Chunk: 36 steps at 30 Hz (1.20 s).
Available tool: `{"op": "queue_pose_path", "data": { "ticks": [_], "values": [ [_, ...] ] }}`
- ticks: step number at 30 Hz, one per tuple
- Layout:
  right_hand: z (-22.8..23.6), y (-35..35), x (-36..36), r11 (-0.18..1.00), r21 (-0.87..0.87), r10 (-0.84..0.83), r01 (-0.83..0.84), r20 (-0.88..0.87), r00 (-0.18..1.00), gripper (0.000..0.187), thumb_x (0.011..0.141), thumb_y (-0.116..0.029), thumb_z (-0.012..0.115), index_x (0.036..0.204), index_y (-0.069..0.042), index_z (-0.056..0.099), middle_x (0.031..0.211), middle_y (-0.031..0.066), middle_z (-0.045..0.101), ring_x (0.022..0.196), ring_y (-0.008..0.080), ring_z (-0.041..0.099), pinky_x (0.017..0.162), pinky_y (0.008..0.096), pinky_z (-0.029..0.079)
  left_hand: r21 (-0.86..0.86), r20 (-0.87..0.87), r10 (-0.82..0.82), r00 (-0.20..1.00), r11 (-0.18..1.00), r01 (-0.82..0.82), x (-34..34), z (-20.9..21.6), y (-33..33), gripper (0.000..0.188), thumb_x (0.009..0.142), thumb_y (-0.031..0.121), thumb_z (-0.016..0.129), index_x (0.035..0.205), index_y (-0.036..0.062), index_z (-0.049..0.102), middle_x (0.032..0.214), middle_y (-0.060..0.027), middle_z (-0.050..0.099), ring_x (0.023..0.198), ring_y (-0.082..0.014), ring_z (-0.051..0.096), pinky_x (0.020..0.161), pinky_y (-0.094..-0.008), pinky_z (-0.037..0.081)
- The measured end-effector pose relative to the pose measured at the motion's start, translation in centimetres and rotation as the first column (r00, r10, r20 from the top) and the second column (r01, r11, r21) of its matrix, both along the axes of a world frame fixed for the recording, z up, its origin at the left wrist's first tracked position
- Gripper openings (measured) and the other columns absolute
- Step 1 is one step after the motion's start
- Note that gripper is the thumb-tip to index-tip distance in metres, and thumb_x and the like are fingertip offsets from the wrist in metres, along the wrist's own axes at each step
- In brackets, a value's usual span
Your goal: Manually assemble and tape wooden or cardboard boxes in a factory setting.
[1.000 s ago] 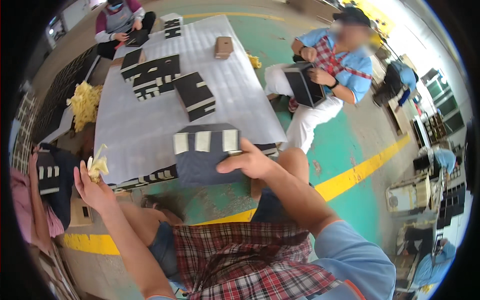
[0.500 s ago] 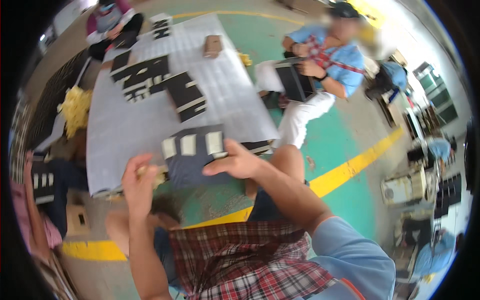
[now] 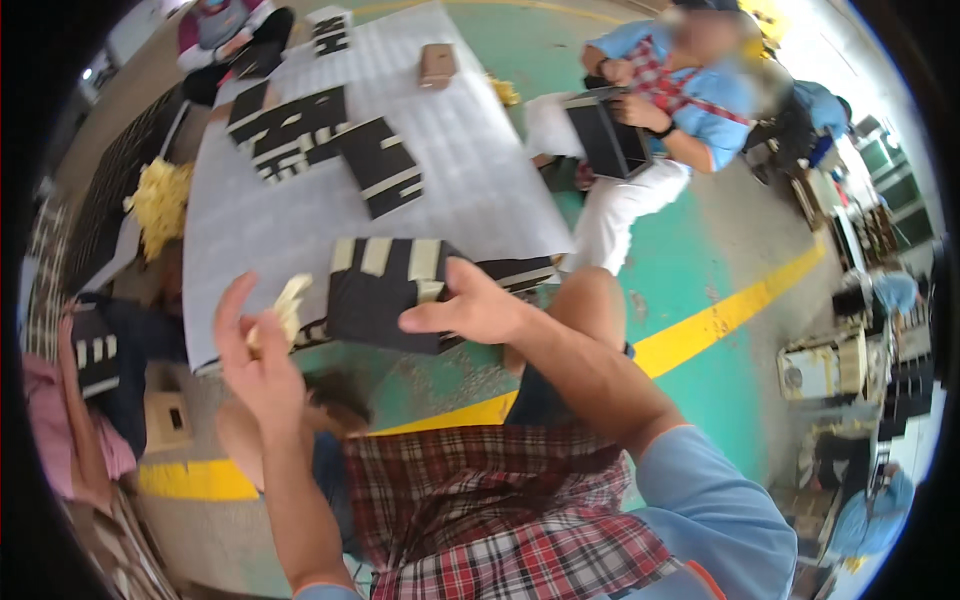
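My right hand (image 3: 470,305) grips the right side of a black panel (image 3: 375,305), its thumb lying across the face. Several cream tape strips (image 3: 376,256) run down from the panel's far edge, and another sits beside the thumb. To the left, apart from the panel, my left hand (image 3: 262,370) is raised with a crumpled piece of cream tape (image 3: 291,306) between thumb and fingers. Beyond the hands, more black panels with cream strips (image 3: 378,168) lie on a table covered in white sheeting (image 3: 480,150).
A brown block-like object (image 3: 437,65) rests on the table's far part. Yellow crumpled scraps (image 3: 160,205) are heaped by its left side. One person (image 3: 660,110) sits at the far right holding a black box-like piece (image 3: 608,135); others sit far left and near left. A cardboard box (image 3: 167,420) stands on the floor.
My left hand has moved left, away from the panel, and the crumpled tape in it shows more plainly. The panel in my right hand has tilted slightly and now looks sharper.
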State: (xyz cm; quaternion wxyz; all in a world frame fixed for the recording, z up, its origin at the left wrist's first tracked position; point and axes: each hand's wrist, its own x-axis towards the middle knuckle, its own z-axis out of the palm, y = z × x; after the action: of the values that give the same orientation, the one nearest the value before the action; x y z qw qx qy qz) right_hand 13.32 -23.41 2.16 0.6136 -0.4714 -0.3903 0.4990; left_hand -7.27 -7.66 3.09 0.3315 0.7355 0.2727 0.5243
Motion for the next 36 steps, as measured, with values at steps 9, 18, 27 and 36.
{"op": "queue_pose_path", "data": {
  "ticks": [9,18,27,36],
  "values": [
    [0.7,1.3,-1.5,0.987,0.017,0.153,-0.161,0.210,0.966,0.053,0.083,-0.012,0.079,0.131,-0.002,0.060,0.118,0.0047,0.067,0.110,0.0149,0.059,0.098,0.0327,0.049,0.294,-0.355,-0.308,0.882,0.859,0.418,1.3,1.2,-3.6,0.022,0.084,-0.001,0.073,0.103,0.0107,0.076,0.102,-0.0044,0.076,0.092,-0.0235,0.065,0.083,-0.0352,0.048],
    [1.1,0.8,-1.4,0.941,-0.240,0.309,-0.237,0.329,0.892,0.048,0.077,-0.016,0.078,0.120,-0.003,0.062,0.100,0.0052,0.068,0.091,0.0118,0.060,0.081,0.0317,0.052,0.116,-0.322,-0.511,0.797,0.814,0.569,2.0,0.4,-4.1,0.026,0.082,0.000,0.073,0.105,0.0086,0.068,0.110,-0.0061,0.073,0.092,-0.0275,0.062,0.088,-0.0381,0.049],
    [0.2,1.2,-2.0,0.989,-0.099,0.137,-0.109,0.359,0.923,0.034,0.073,-0.021,0.079,0.093,0.004,0.067,0.075,0.0077,0.064,0.071,0.0112,0.058,0.062,0.0331,0.049,0.196,-0.340,-0.473,0.812,0.809,0.554,2.4,0.4,-3.9,0.018,0.080,0.005,0.076,0.094,0.0110,0.067,0.096,-0.0015,0.072,0.084,-0.0247,0.058,0.080,-0.0362,0.048],
    [-1.3,1.4,-0.8,0.963,-0.262,0.218,-0.063,0.618,0.755,0.036,0.074,-0.024,0.080,0.087,0.007,0.067,0.073,0.0109,0.065,0.071,0.0130,0.060,0.063,0.0364,0.050,0.159,-0.498,-0.427,0.755,0.811,0.564,2.0,0.1,-3.3,0.010,0.082,0.008,0.076,0.090,0.0089,0.069,0.087,-0.0033,0.069,0.082,-0.0252,0.059,0.079,-0.0350,0.048]
  ]
}}
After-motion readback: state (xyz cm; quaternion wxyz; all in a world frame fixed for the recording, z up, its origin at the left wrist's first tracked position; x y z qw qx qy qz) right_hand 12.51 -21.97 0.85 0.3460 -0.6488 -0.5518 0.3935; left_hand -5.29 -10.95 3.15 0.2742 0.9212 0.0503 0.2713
